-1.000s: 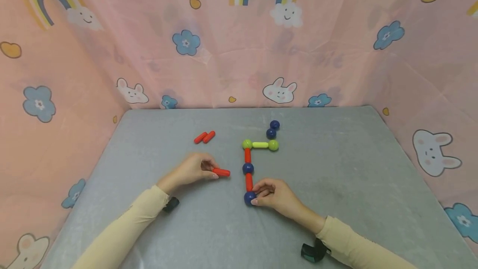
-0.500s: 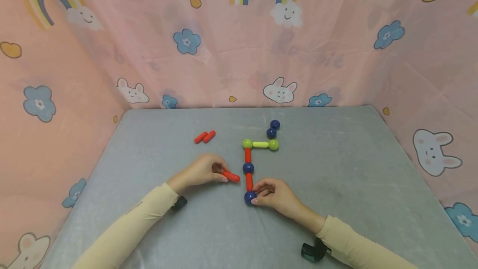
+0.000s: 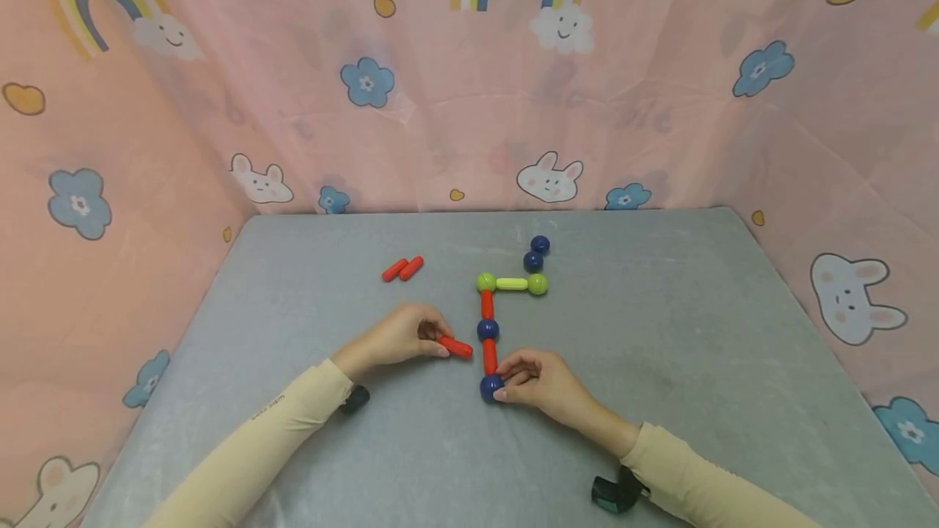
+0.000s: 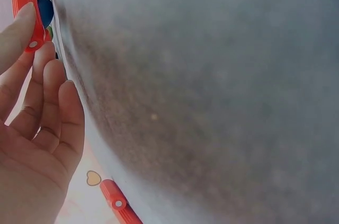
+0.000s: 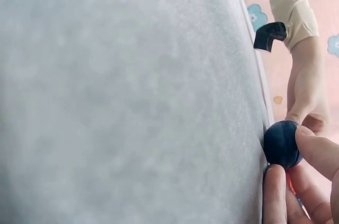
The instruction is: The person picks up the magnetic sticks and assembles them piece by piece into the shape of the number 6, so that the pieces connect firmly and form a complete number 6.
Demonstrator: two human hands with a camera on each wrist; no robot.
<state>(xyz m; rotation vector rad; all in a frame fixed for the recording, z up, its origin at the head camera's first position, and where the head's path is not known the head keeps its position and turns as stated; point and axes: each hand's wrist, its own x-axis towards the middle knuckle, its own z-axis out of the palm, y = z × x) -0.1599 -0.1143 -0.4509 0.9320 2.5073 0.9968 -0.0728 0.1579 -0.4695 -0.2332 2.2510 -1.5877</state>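
Between thumb and fingers my left hand [image 3: 403,334] pinches a red magnetic rod [image 3: 456,347], seen also in the left wrist view as a red rod [image 4: 30,20] with a pale round tip. The rod's free end points at the joined chain, a small gap apart from it. My right hand [image 3: 541,388] holds the near blue ball [image 3: 490,388] by its right side; the right wrist view has thumb and fingers about this blue ball [image 5: 282,143]. From that ball a red rod [image 3: 490,357], a blue ball [image 3: 487,329] and another red rod [image 3: 487,305] run away in line.
At the chain's far end a green ball [image 3: 487,283], a yellow-green rod [image 3: 512,284] and a second green ball [image 3: 538,284] run rightward. Two blue balls [image 3: 536,253] lie just beyond. Two loose red rods [image 3: 403,269] lie back left on the grey table [image 3: 660,292].
My left hand has moved right with the red rod, bringing it closer to the chain, and barely shifts in the last half second. My right hand stays on the near blue ball.
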